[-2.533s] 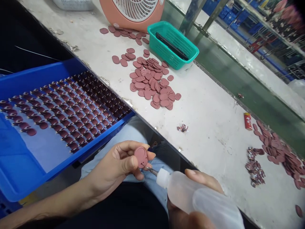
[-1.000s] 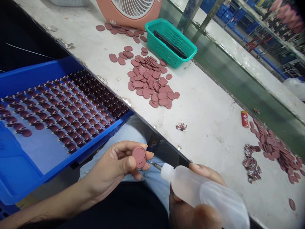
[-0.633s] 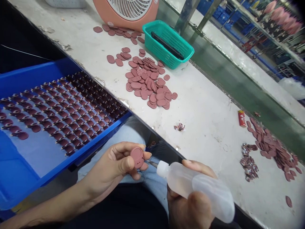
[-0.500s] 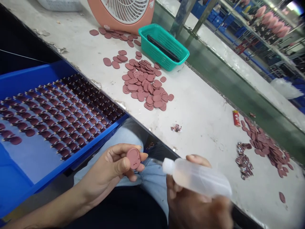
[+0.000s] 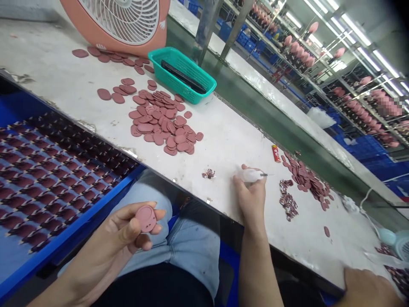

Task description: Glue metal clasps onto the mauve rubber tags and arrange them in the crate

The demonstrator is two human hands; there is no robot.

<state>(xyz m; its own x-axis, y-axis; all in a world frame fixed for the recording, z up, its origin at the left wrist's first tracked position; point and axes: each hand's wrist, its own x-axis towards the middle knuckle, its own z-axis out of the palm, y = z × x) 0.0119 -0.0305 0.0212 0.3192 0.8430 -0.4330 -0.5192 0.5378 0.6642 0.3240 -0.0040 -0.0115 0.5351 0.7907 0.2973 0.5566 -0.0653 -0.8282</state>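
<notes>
Stretching diagonally from upper left to lower right, the scuffed white table [image 5: 223, 132] carries a heap of loose discs [image 5: 159, 123] near the centre, with a disc pile [image 5: 308, 179] and small shiny parts [image 5: 288, 200] at right. Pink items [image 5: 302, 55] hang on racks beneath tube lights [image 5: 356, 29] at upper right. At left, a blue tray [image 5: 96, 205] holds rows of dark red pieces [image 5: 54, 170]; at upper centre, a green basket [image 5: 179, 84] holds a long black object [image 5: 183, 76], beside an orange fan [image 5: 158, 36]. At lower left, the left hand [image 5: 111, 238] pinches a reddish disc [image 5: 146, 218] above the lap. Right of centre, the right hand [image 5: 252, 196] grips a translucent bottle [image 5: 250, 174], its thin tip pointing right; whether the bottle touches the table is unclear. Another person's hand [image 5: 367, 288] shows at lower right.
</notes>
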